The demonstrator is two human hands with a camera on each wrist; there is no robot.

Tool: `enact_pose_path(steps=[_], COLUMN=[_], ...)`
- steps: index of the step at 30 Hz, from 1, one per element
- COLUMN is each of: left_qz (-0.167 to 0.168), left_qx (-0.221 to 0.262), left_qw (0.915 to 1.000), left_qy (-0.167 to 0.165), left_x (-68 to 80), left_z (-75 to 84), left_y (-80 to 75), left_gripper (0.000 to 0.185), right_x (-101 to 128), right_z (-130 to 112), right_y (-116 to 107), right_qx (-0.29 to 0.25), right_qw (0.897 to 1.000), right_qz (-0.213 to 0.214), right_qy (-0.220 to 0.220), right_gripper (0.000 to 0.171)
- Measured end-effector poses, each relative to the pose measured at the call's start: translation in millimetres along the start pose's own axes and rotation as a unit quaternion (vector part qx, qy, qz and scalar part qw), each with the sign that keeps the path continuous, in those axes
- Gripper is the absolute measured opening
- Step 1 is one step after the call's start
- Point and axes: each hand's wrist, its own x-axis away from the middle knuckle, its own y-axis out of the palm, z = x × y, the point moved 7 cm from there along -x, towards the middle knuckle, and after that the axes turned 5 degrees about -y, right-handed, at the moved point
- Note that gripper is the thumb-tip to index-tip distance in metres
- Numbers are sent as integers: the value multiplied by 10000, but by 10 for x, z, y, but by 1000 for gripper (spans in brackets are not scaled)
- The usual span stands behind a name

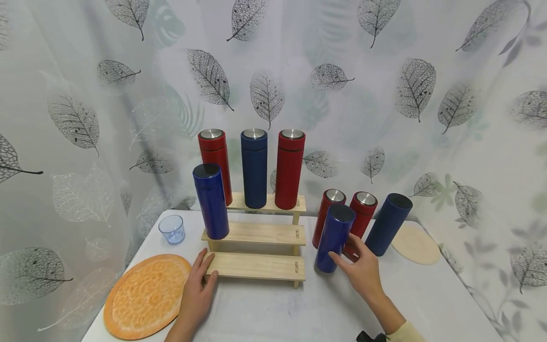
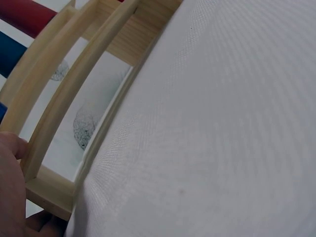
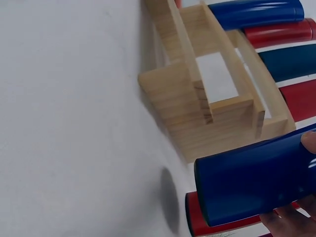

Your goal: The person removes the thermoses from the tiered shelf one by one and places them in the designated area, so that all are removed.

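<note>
A glossy blue flask [image 1: 334,240] is in the grasp of the right hand [image 1: 361,270], just right of a three-tier wooden stand [image 1: 256,266]. Right fingers: parted by the flask's width, thumb on the near side, others round the far side. In the right wrist view the flask's base and a shadow on the bench [image 1: 256,311] appear apart.

Left hand [image 1: 198,289]: fingers and thumb bent about the left end of the stand's lowest board, narrowly set, gripping it.

Beyond the right fingers stand two red flasks [image 1: 363,213] with silver-coloured lid tops; to their right, a dark blue flask [image 1: 388,225], then a round beige mat [image 1: 416,244]. Beyond the left fingers, a second glossy blue flask [image 1: 211,204] occupies the left end of the middle board. The top board carries a dark blue flask between two red ones.

Left of the left fingers lies an orange-slice-patterned placemat [image 1: 149,294]; farther off, a clear blue glass tumbler [image 1: 172,230].

The bench is covered in white. Behind and at both sides hangs a pale curtain [image 1: 299,28] printed with grey skeleton leaves and faint green foliage. Lettering on the flasks cannot be made out.
</note>
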Motion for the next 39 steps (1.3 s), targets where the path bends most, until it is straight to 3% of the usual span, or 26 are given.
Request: enact_pose_path(steps=[39], left_qz=[-32], left_qx=[23], left_qw=[10000], left_qy=[-3], left_x=[-5], left_z=[8], left_y=[3], left_gripper=[49], right_x=[45], right_z=[235], right_y=[116], right_qx=[-13], right_qw=[9997], right_qz=[-174], right_qy=[186], right_gripper=[69])
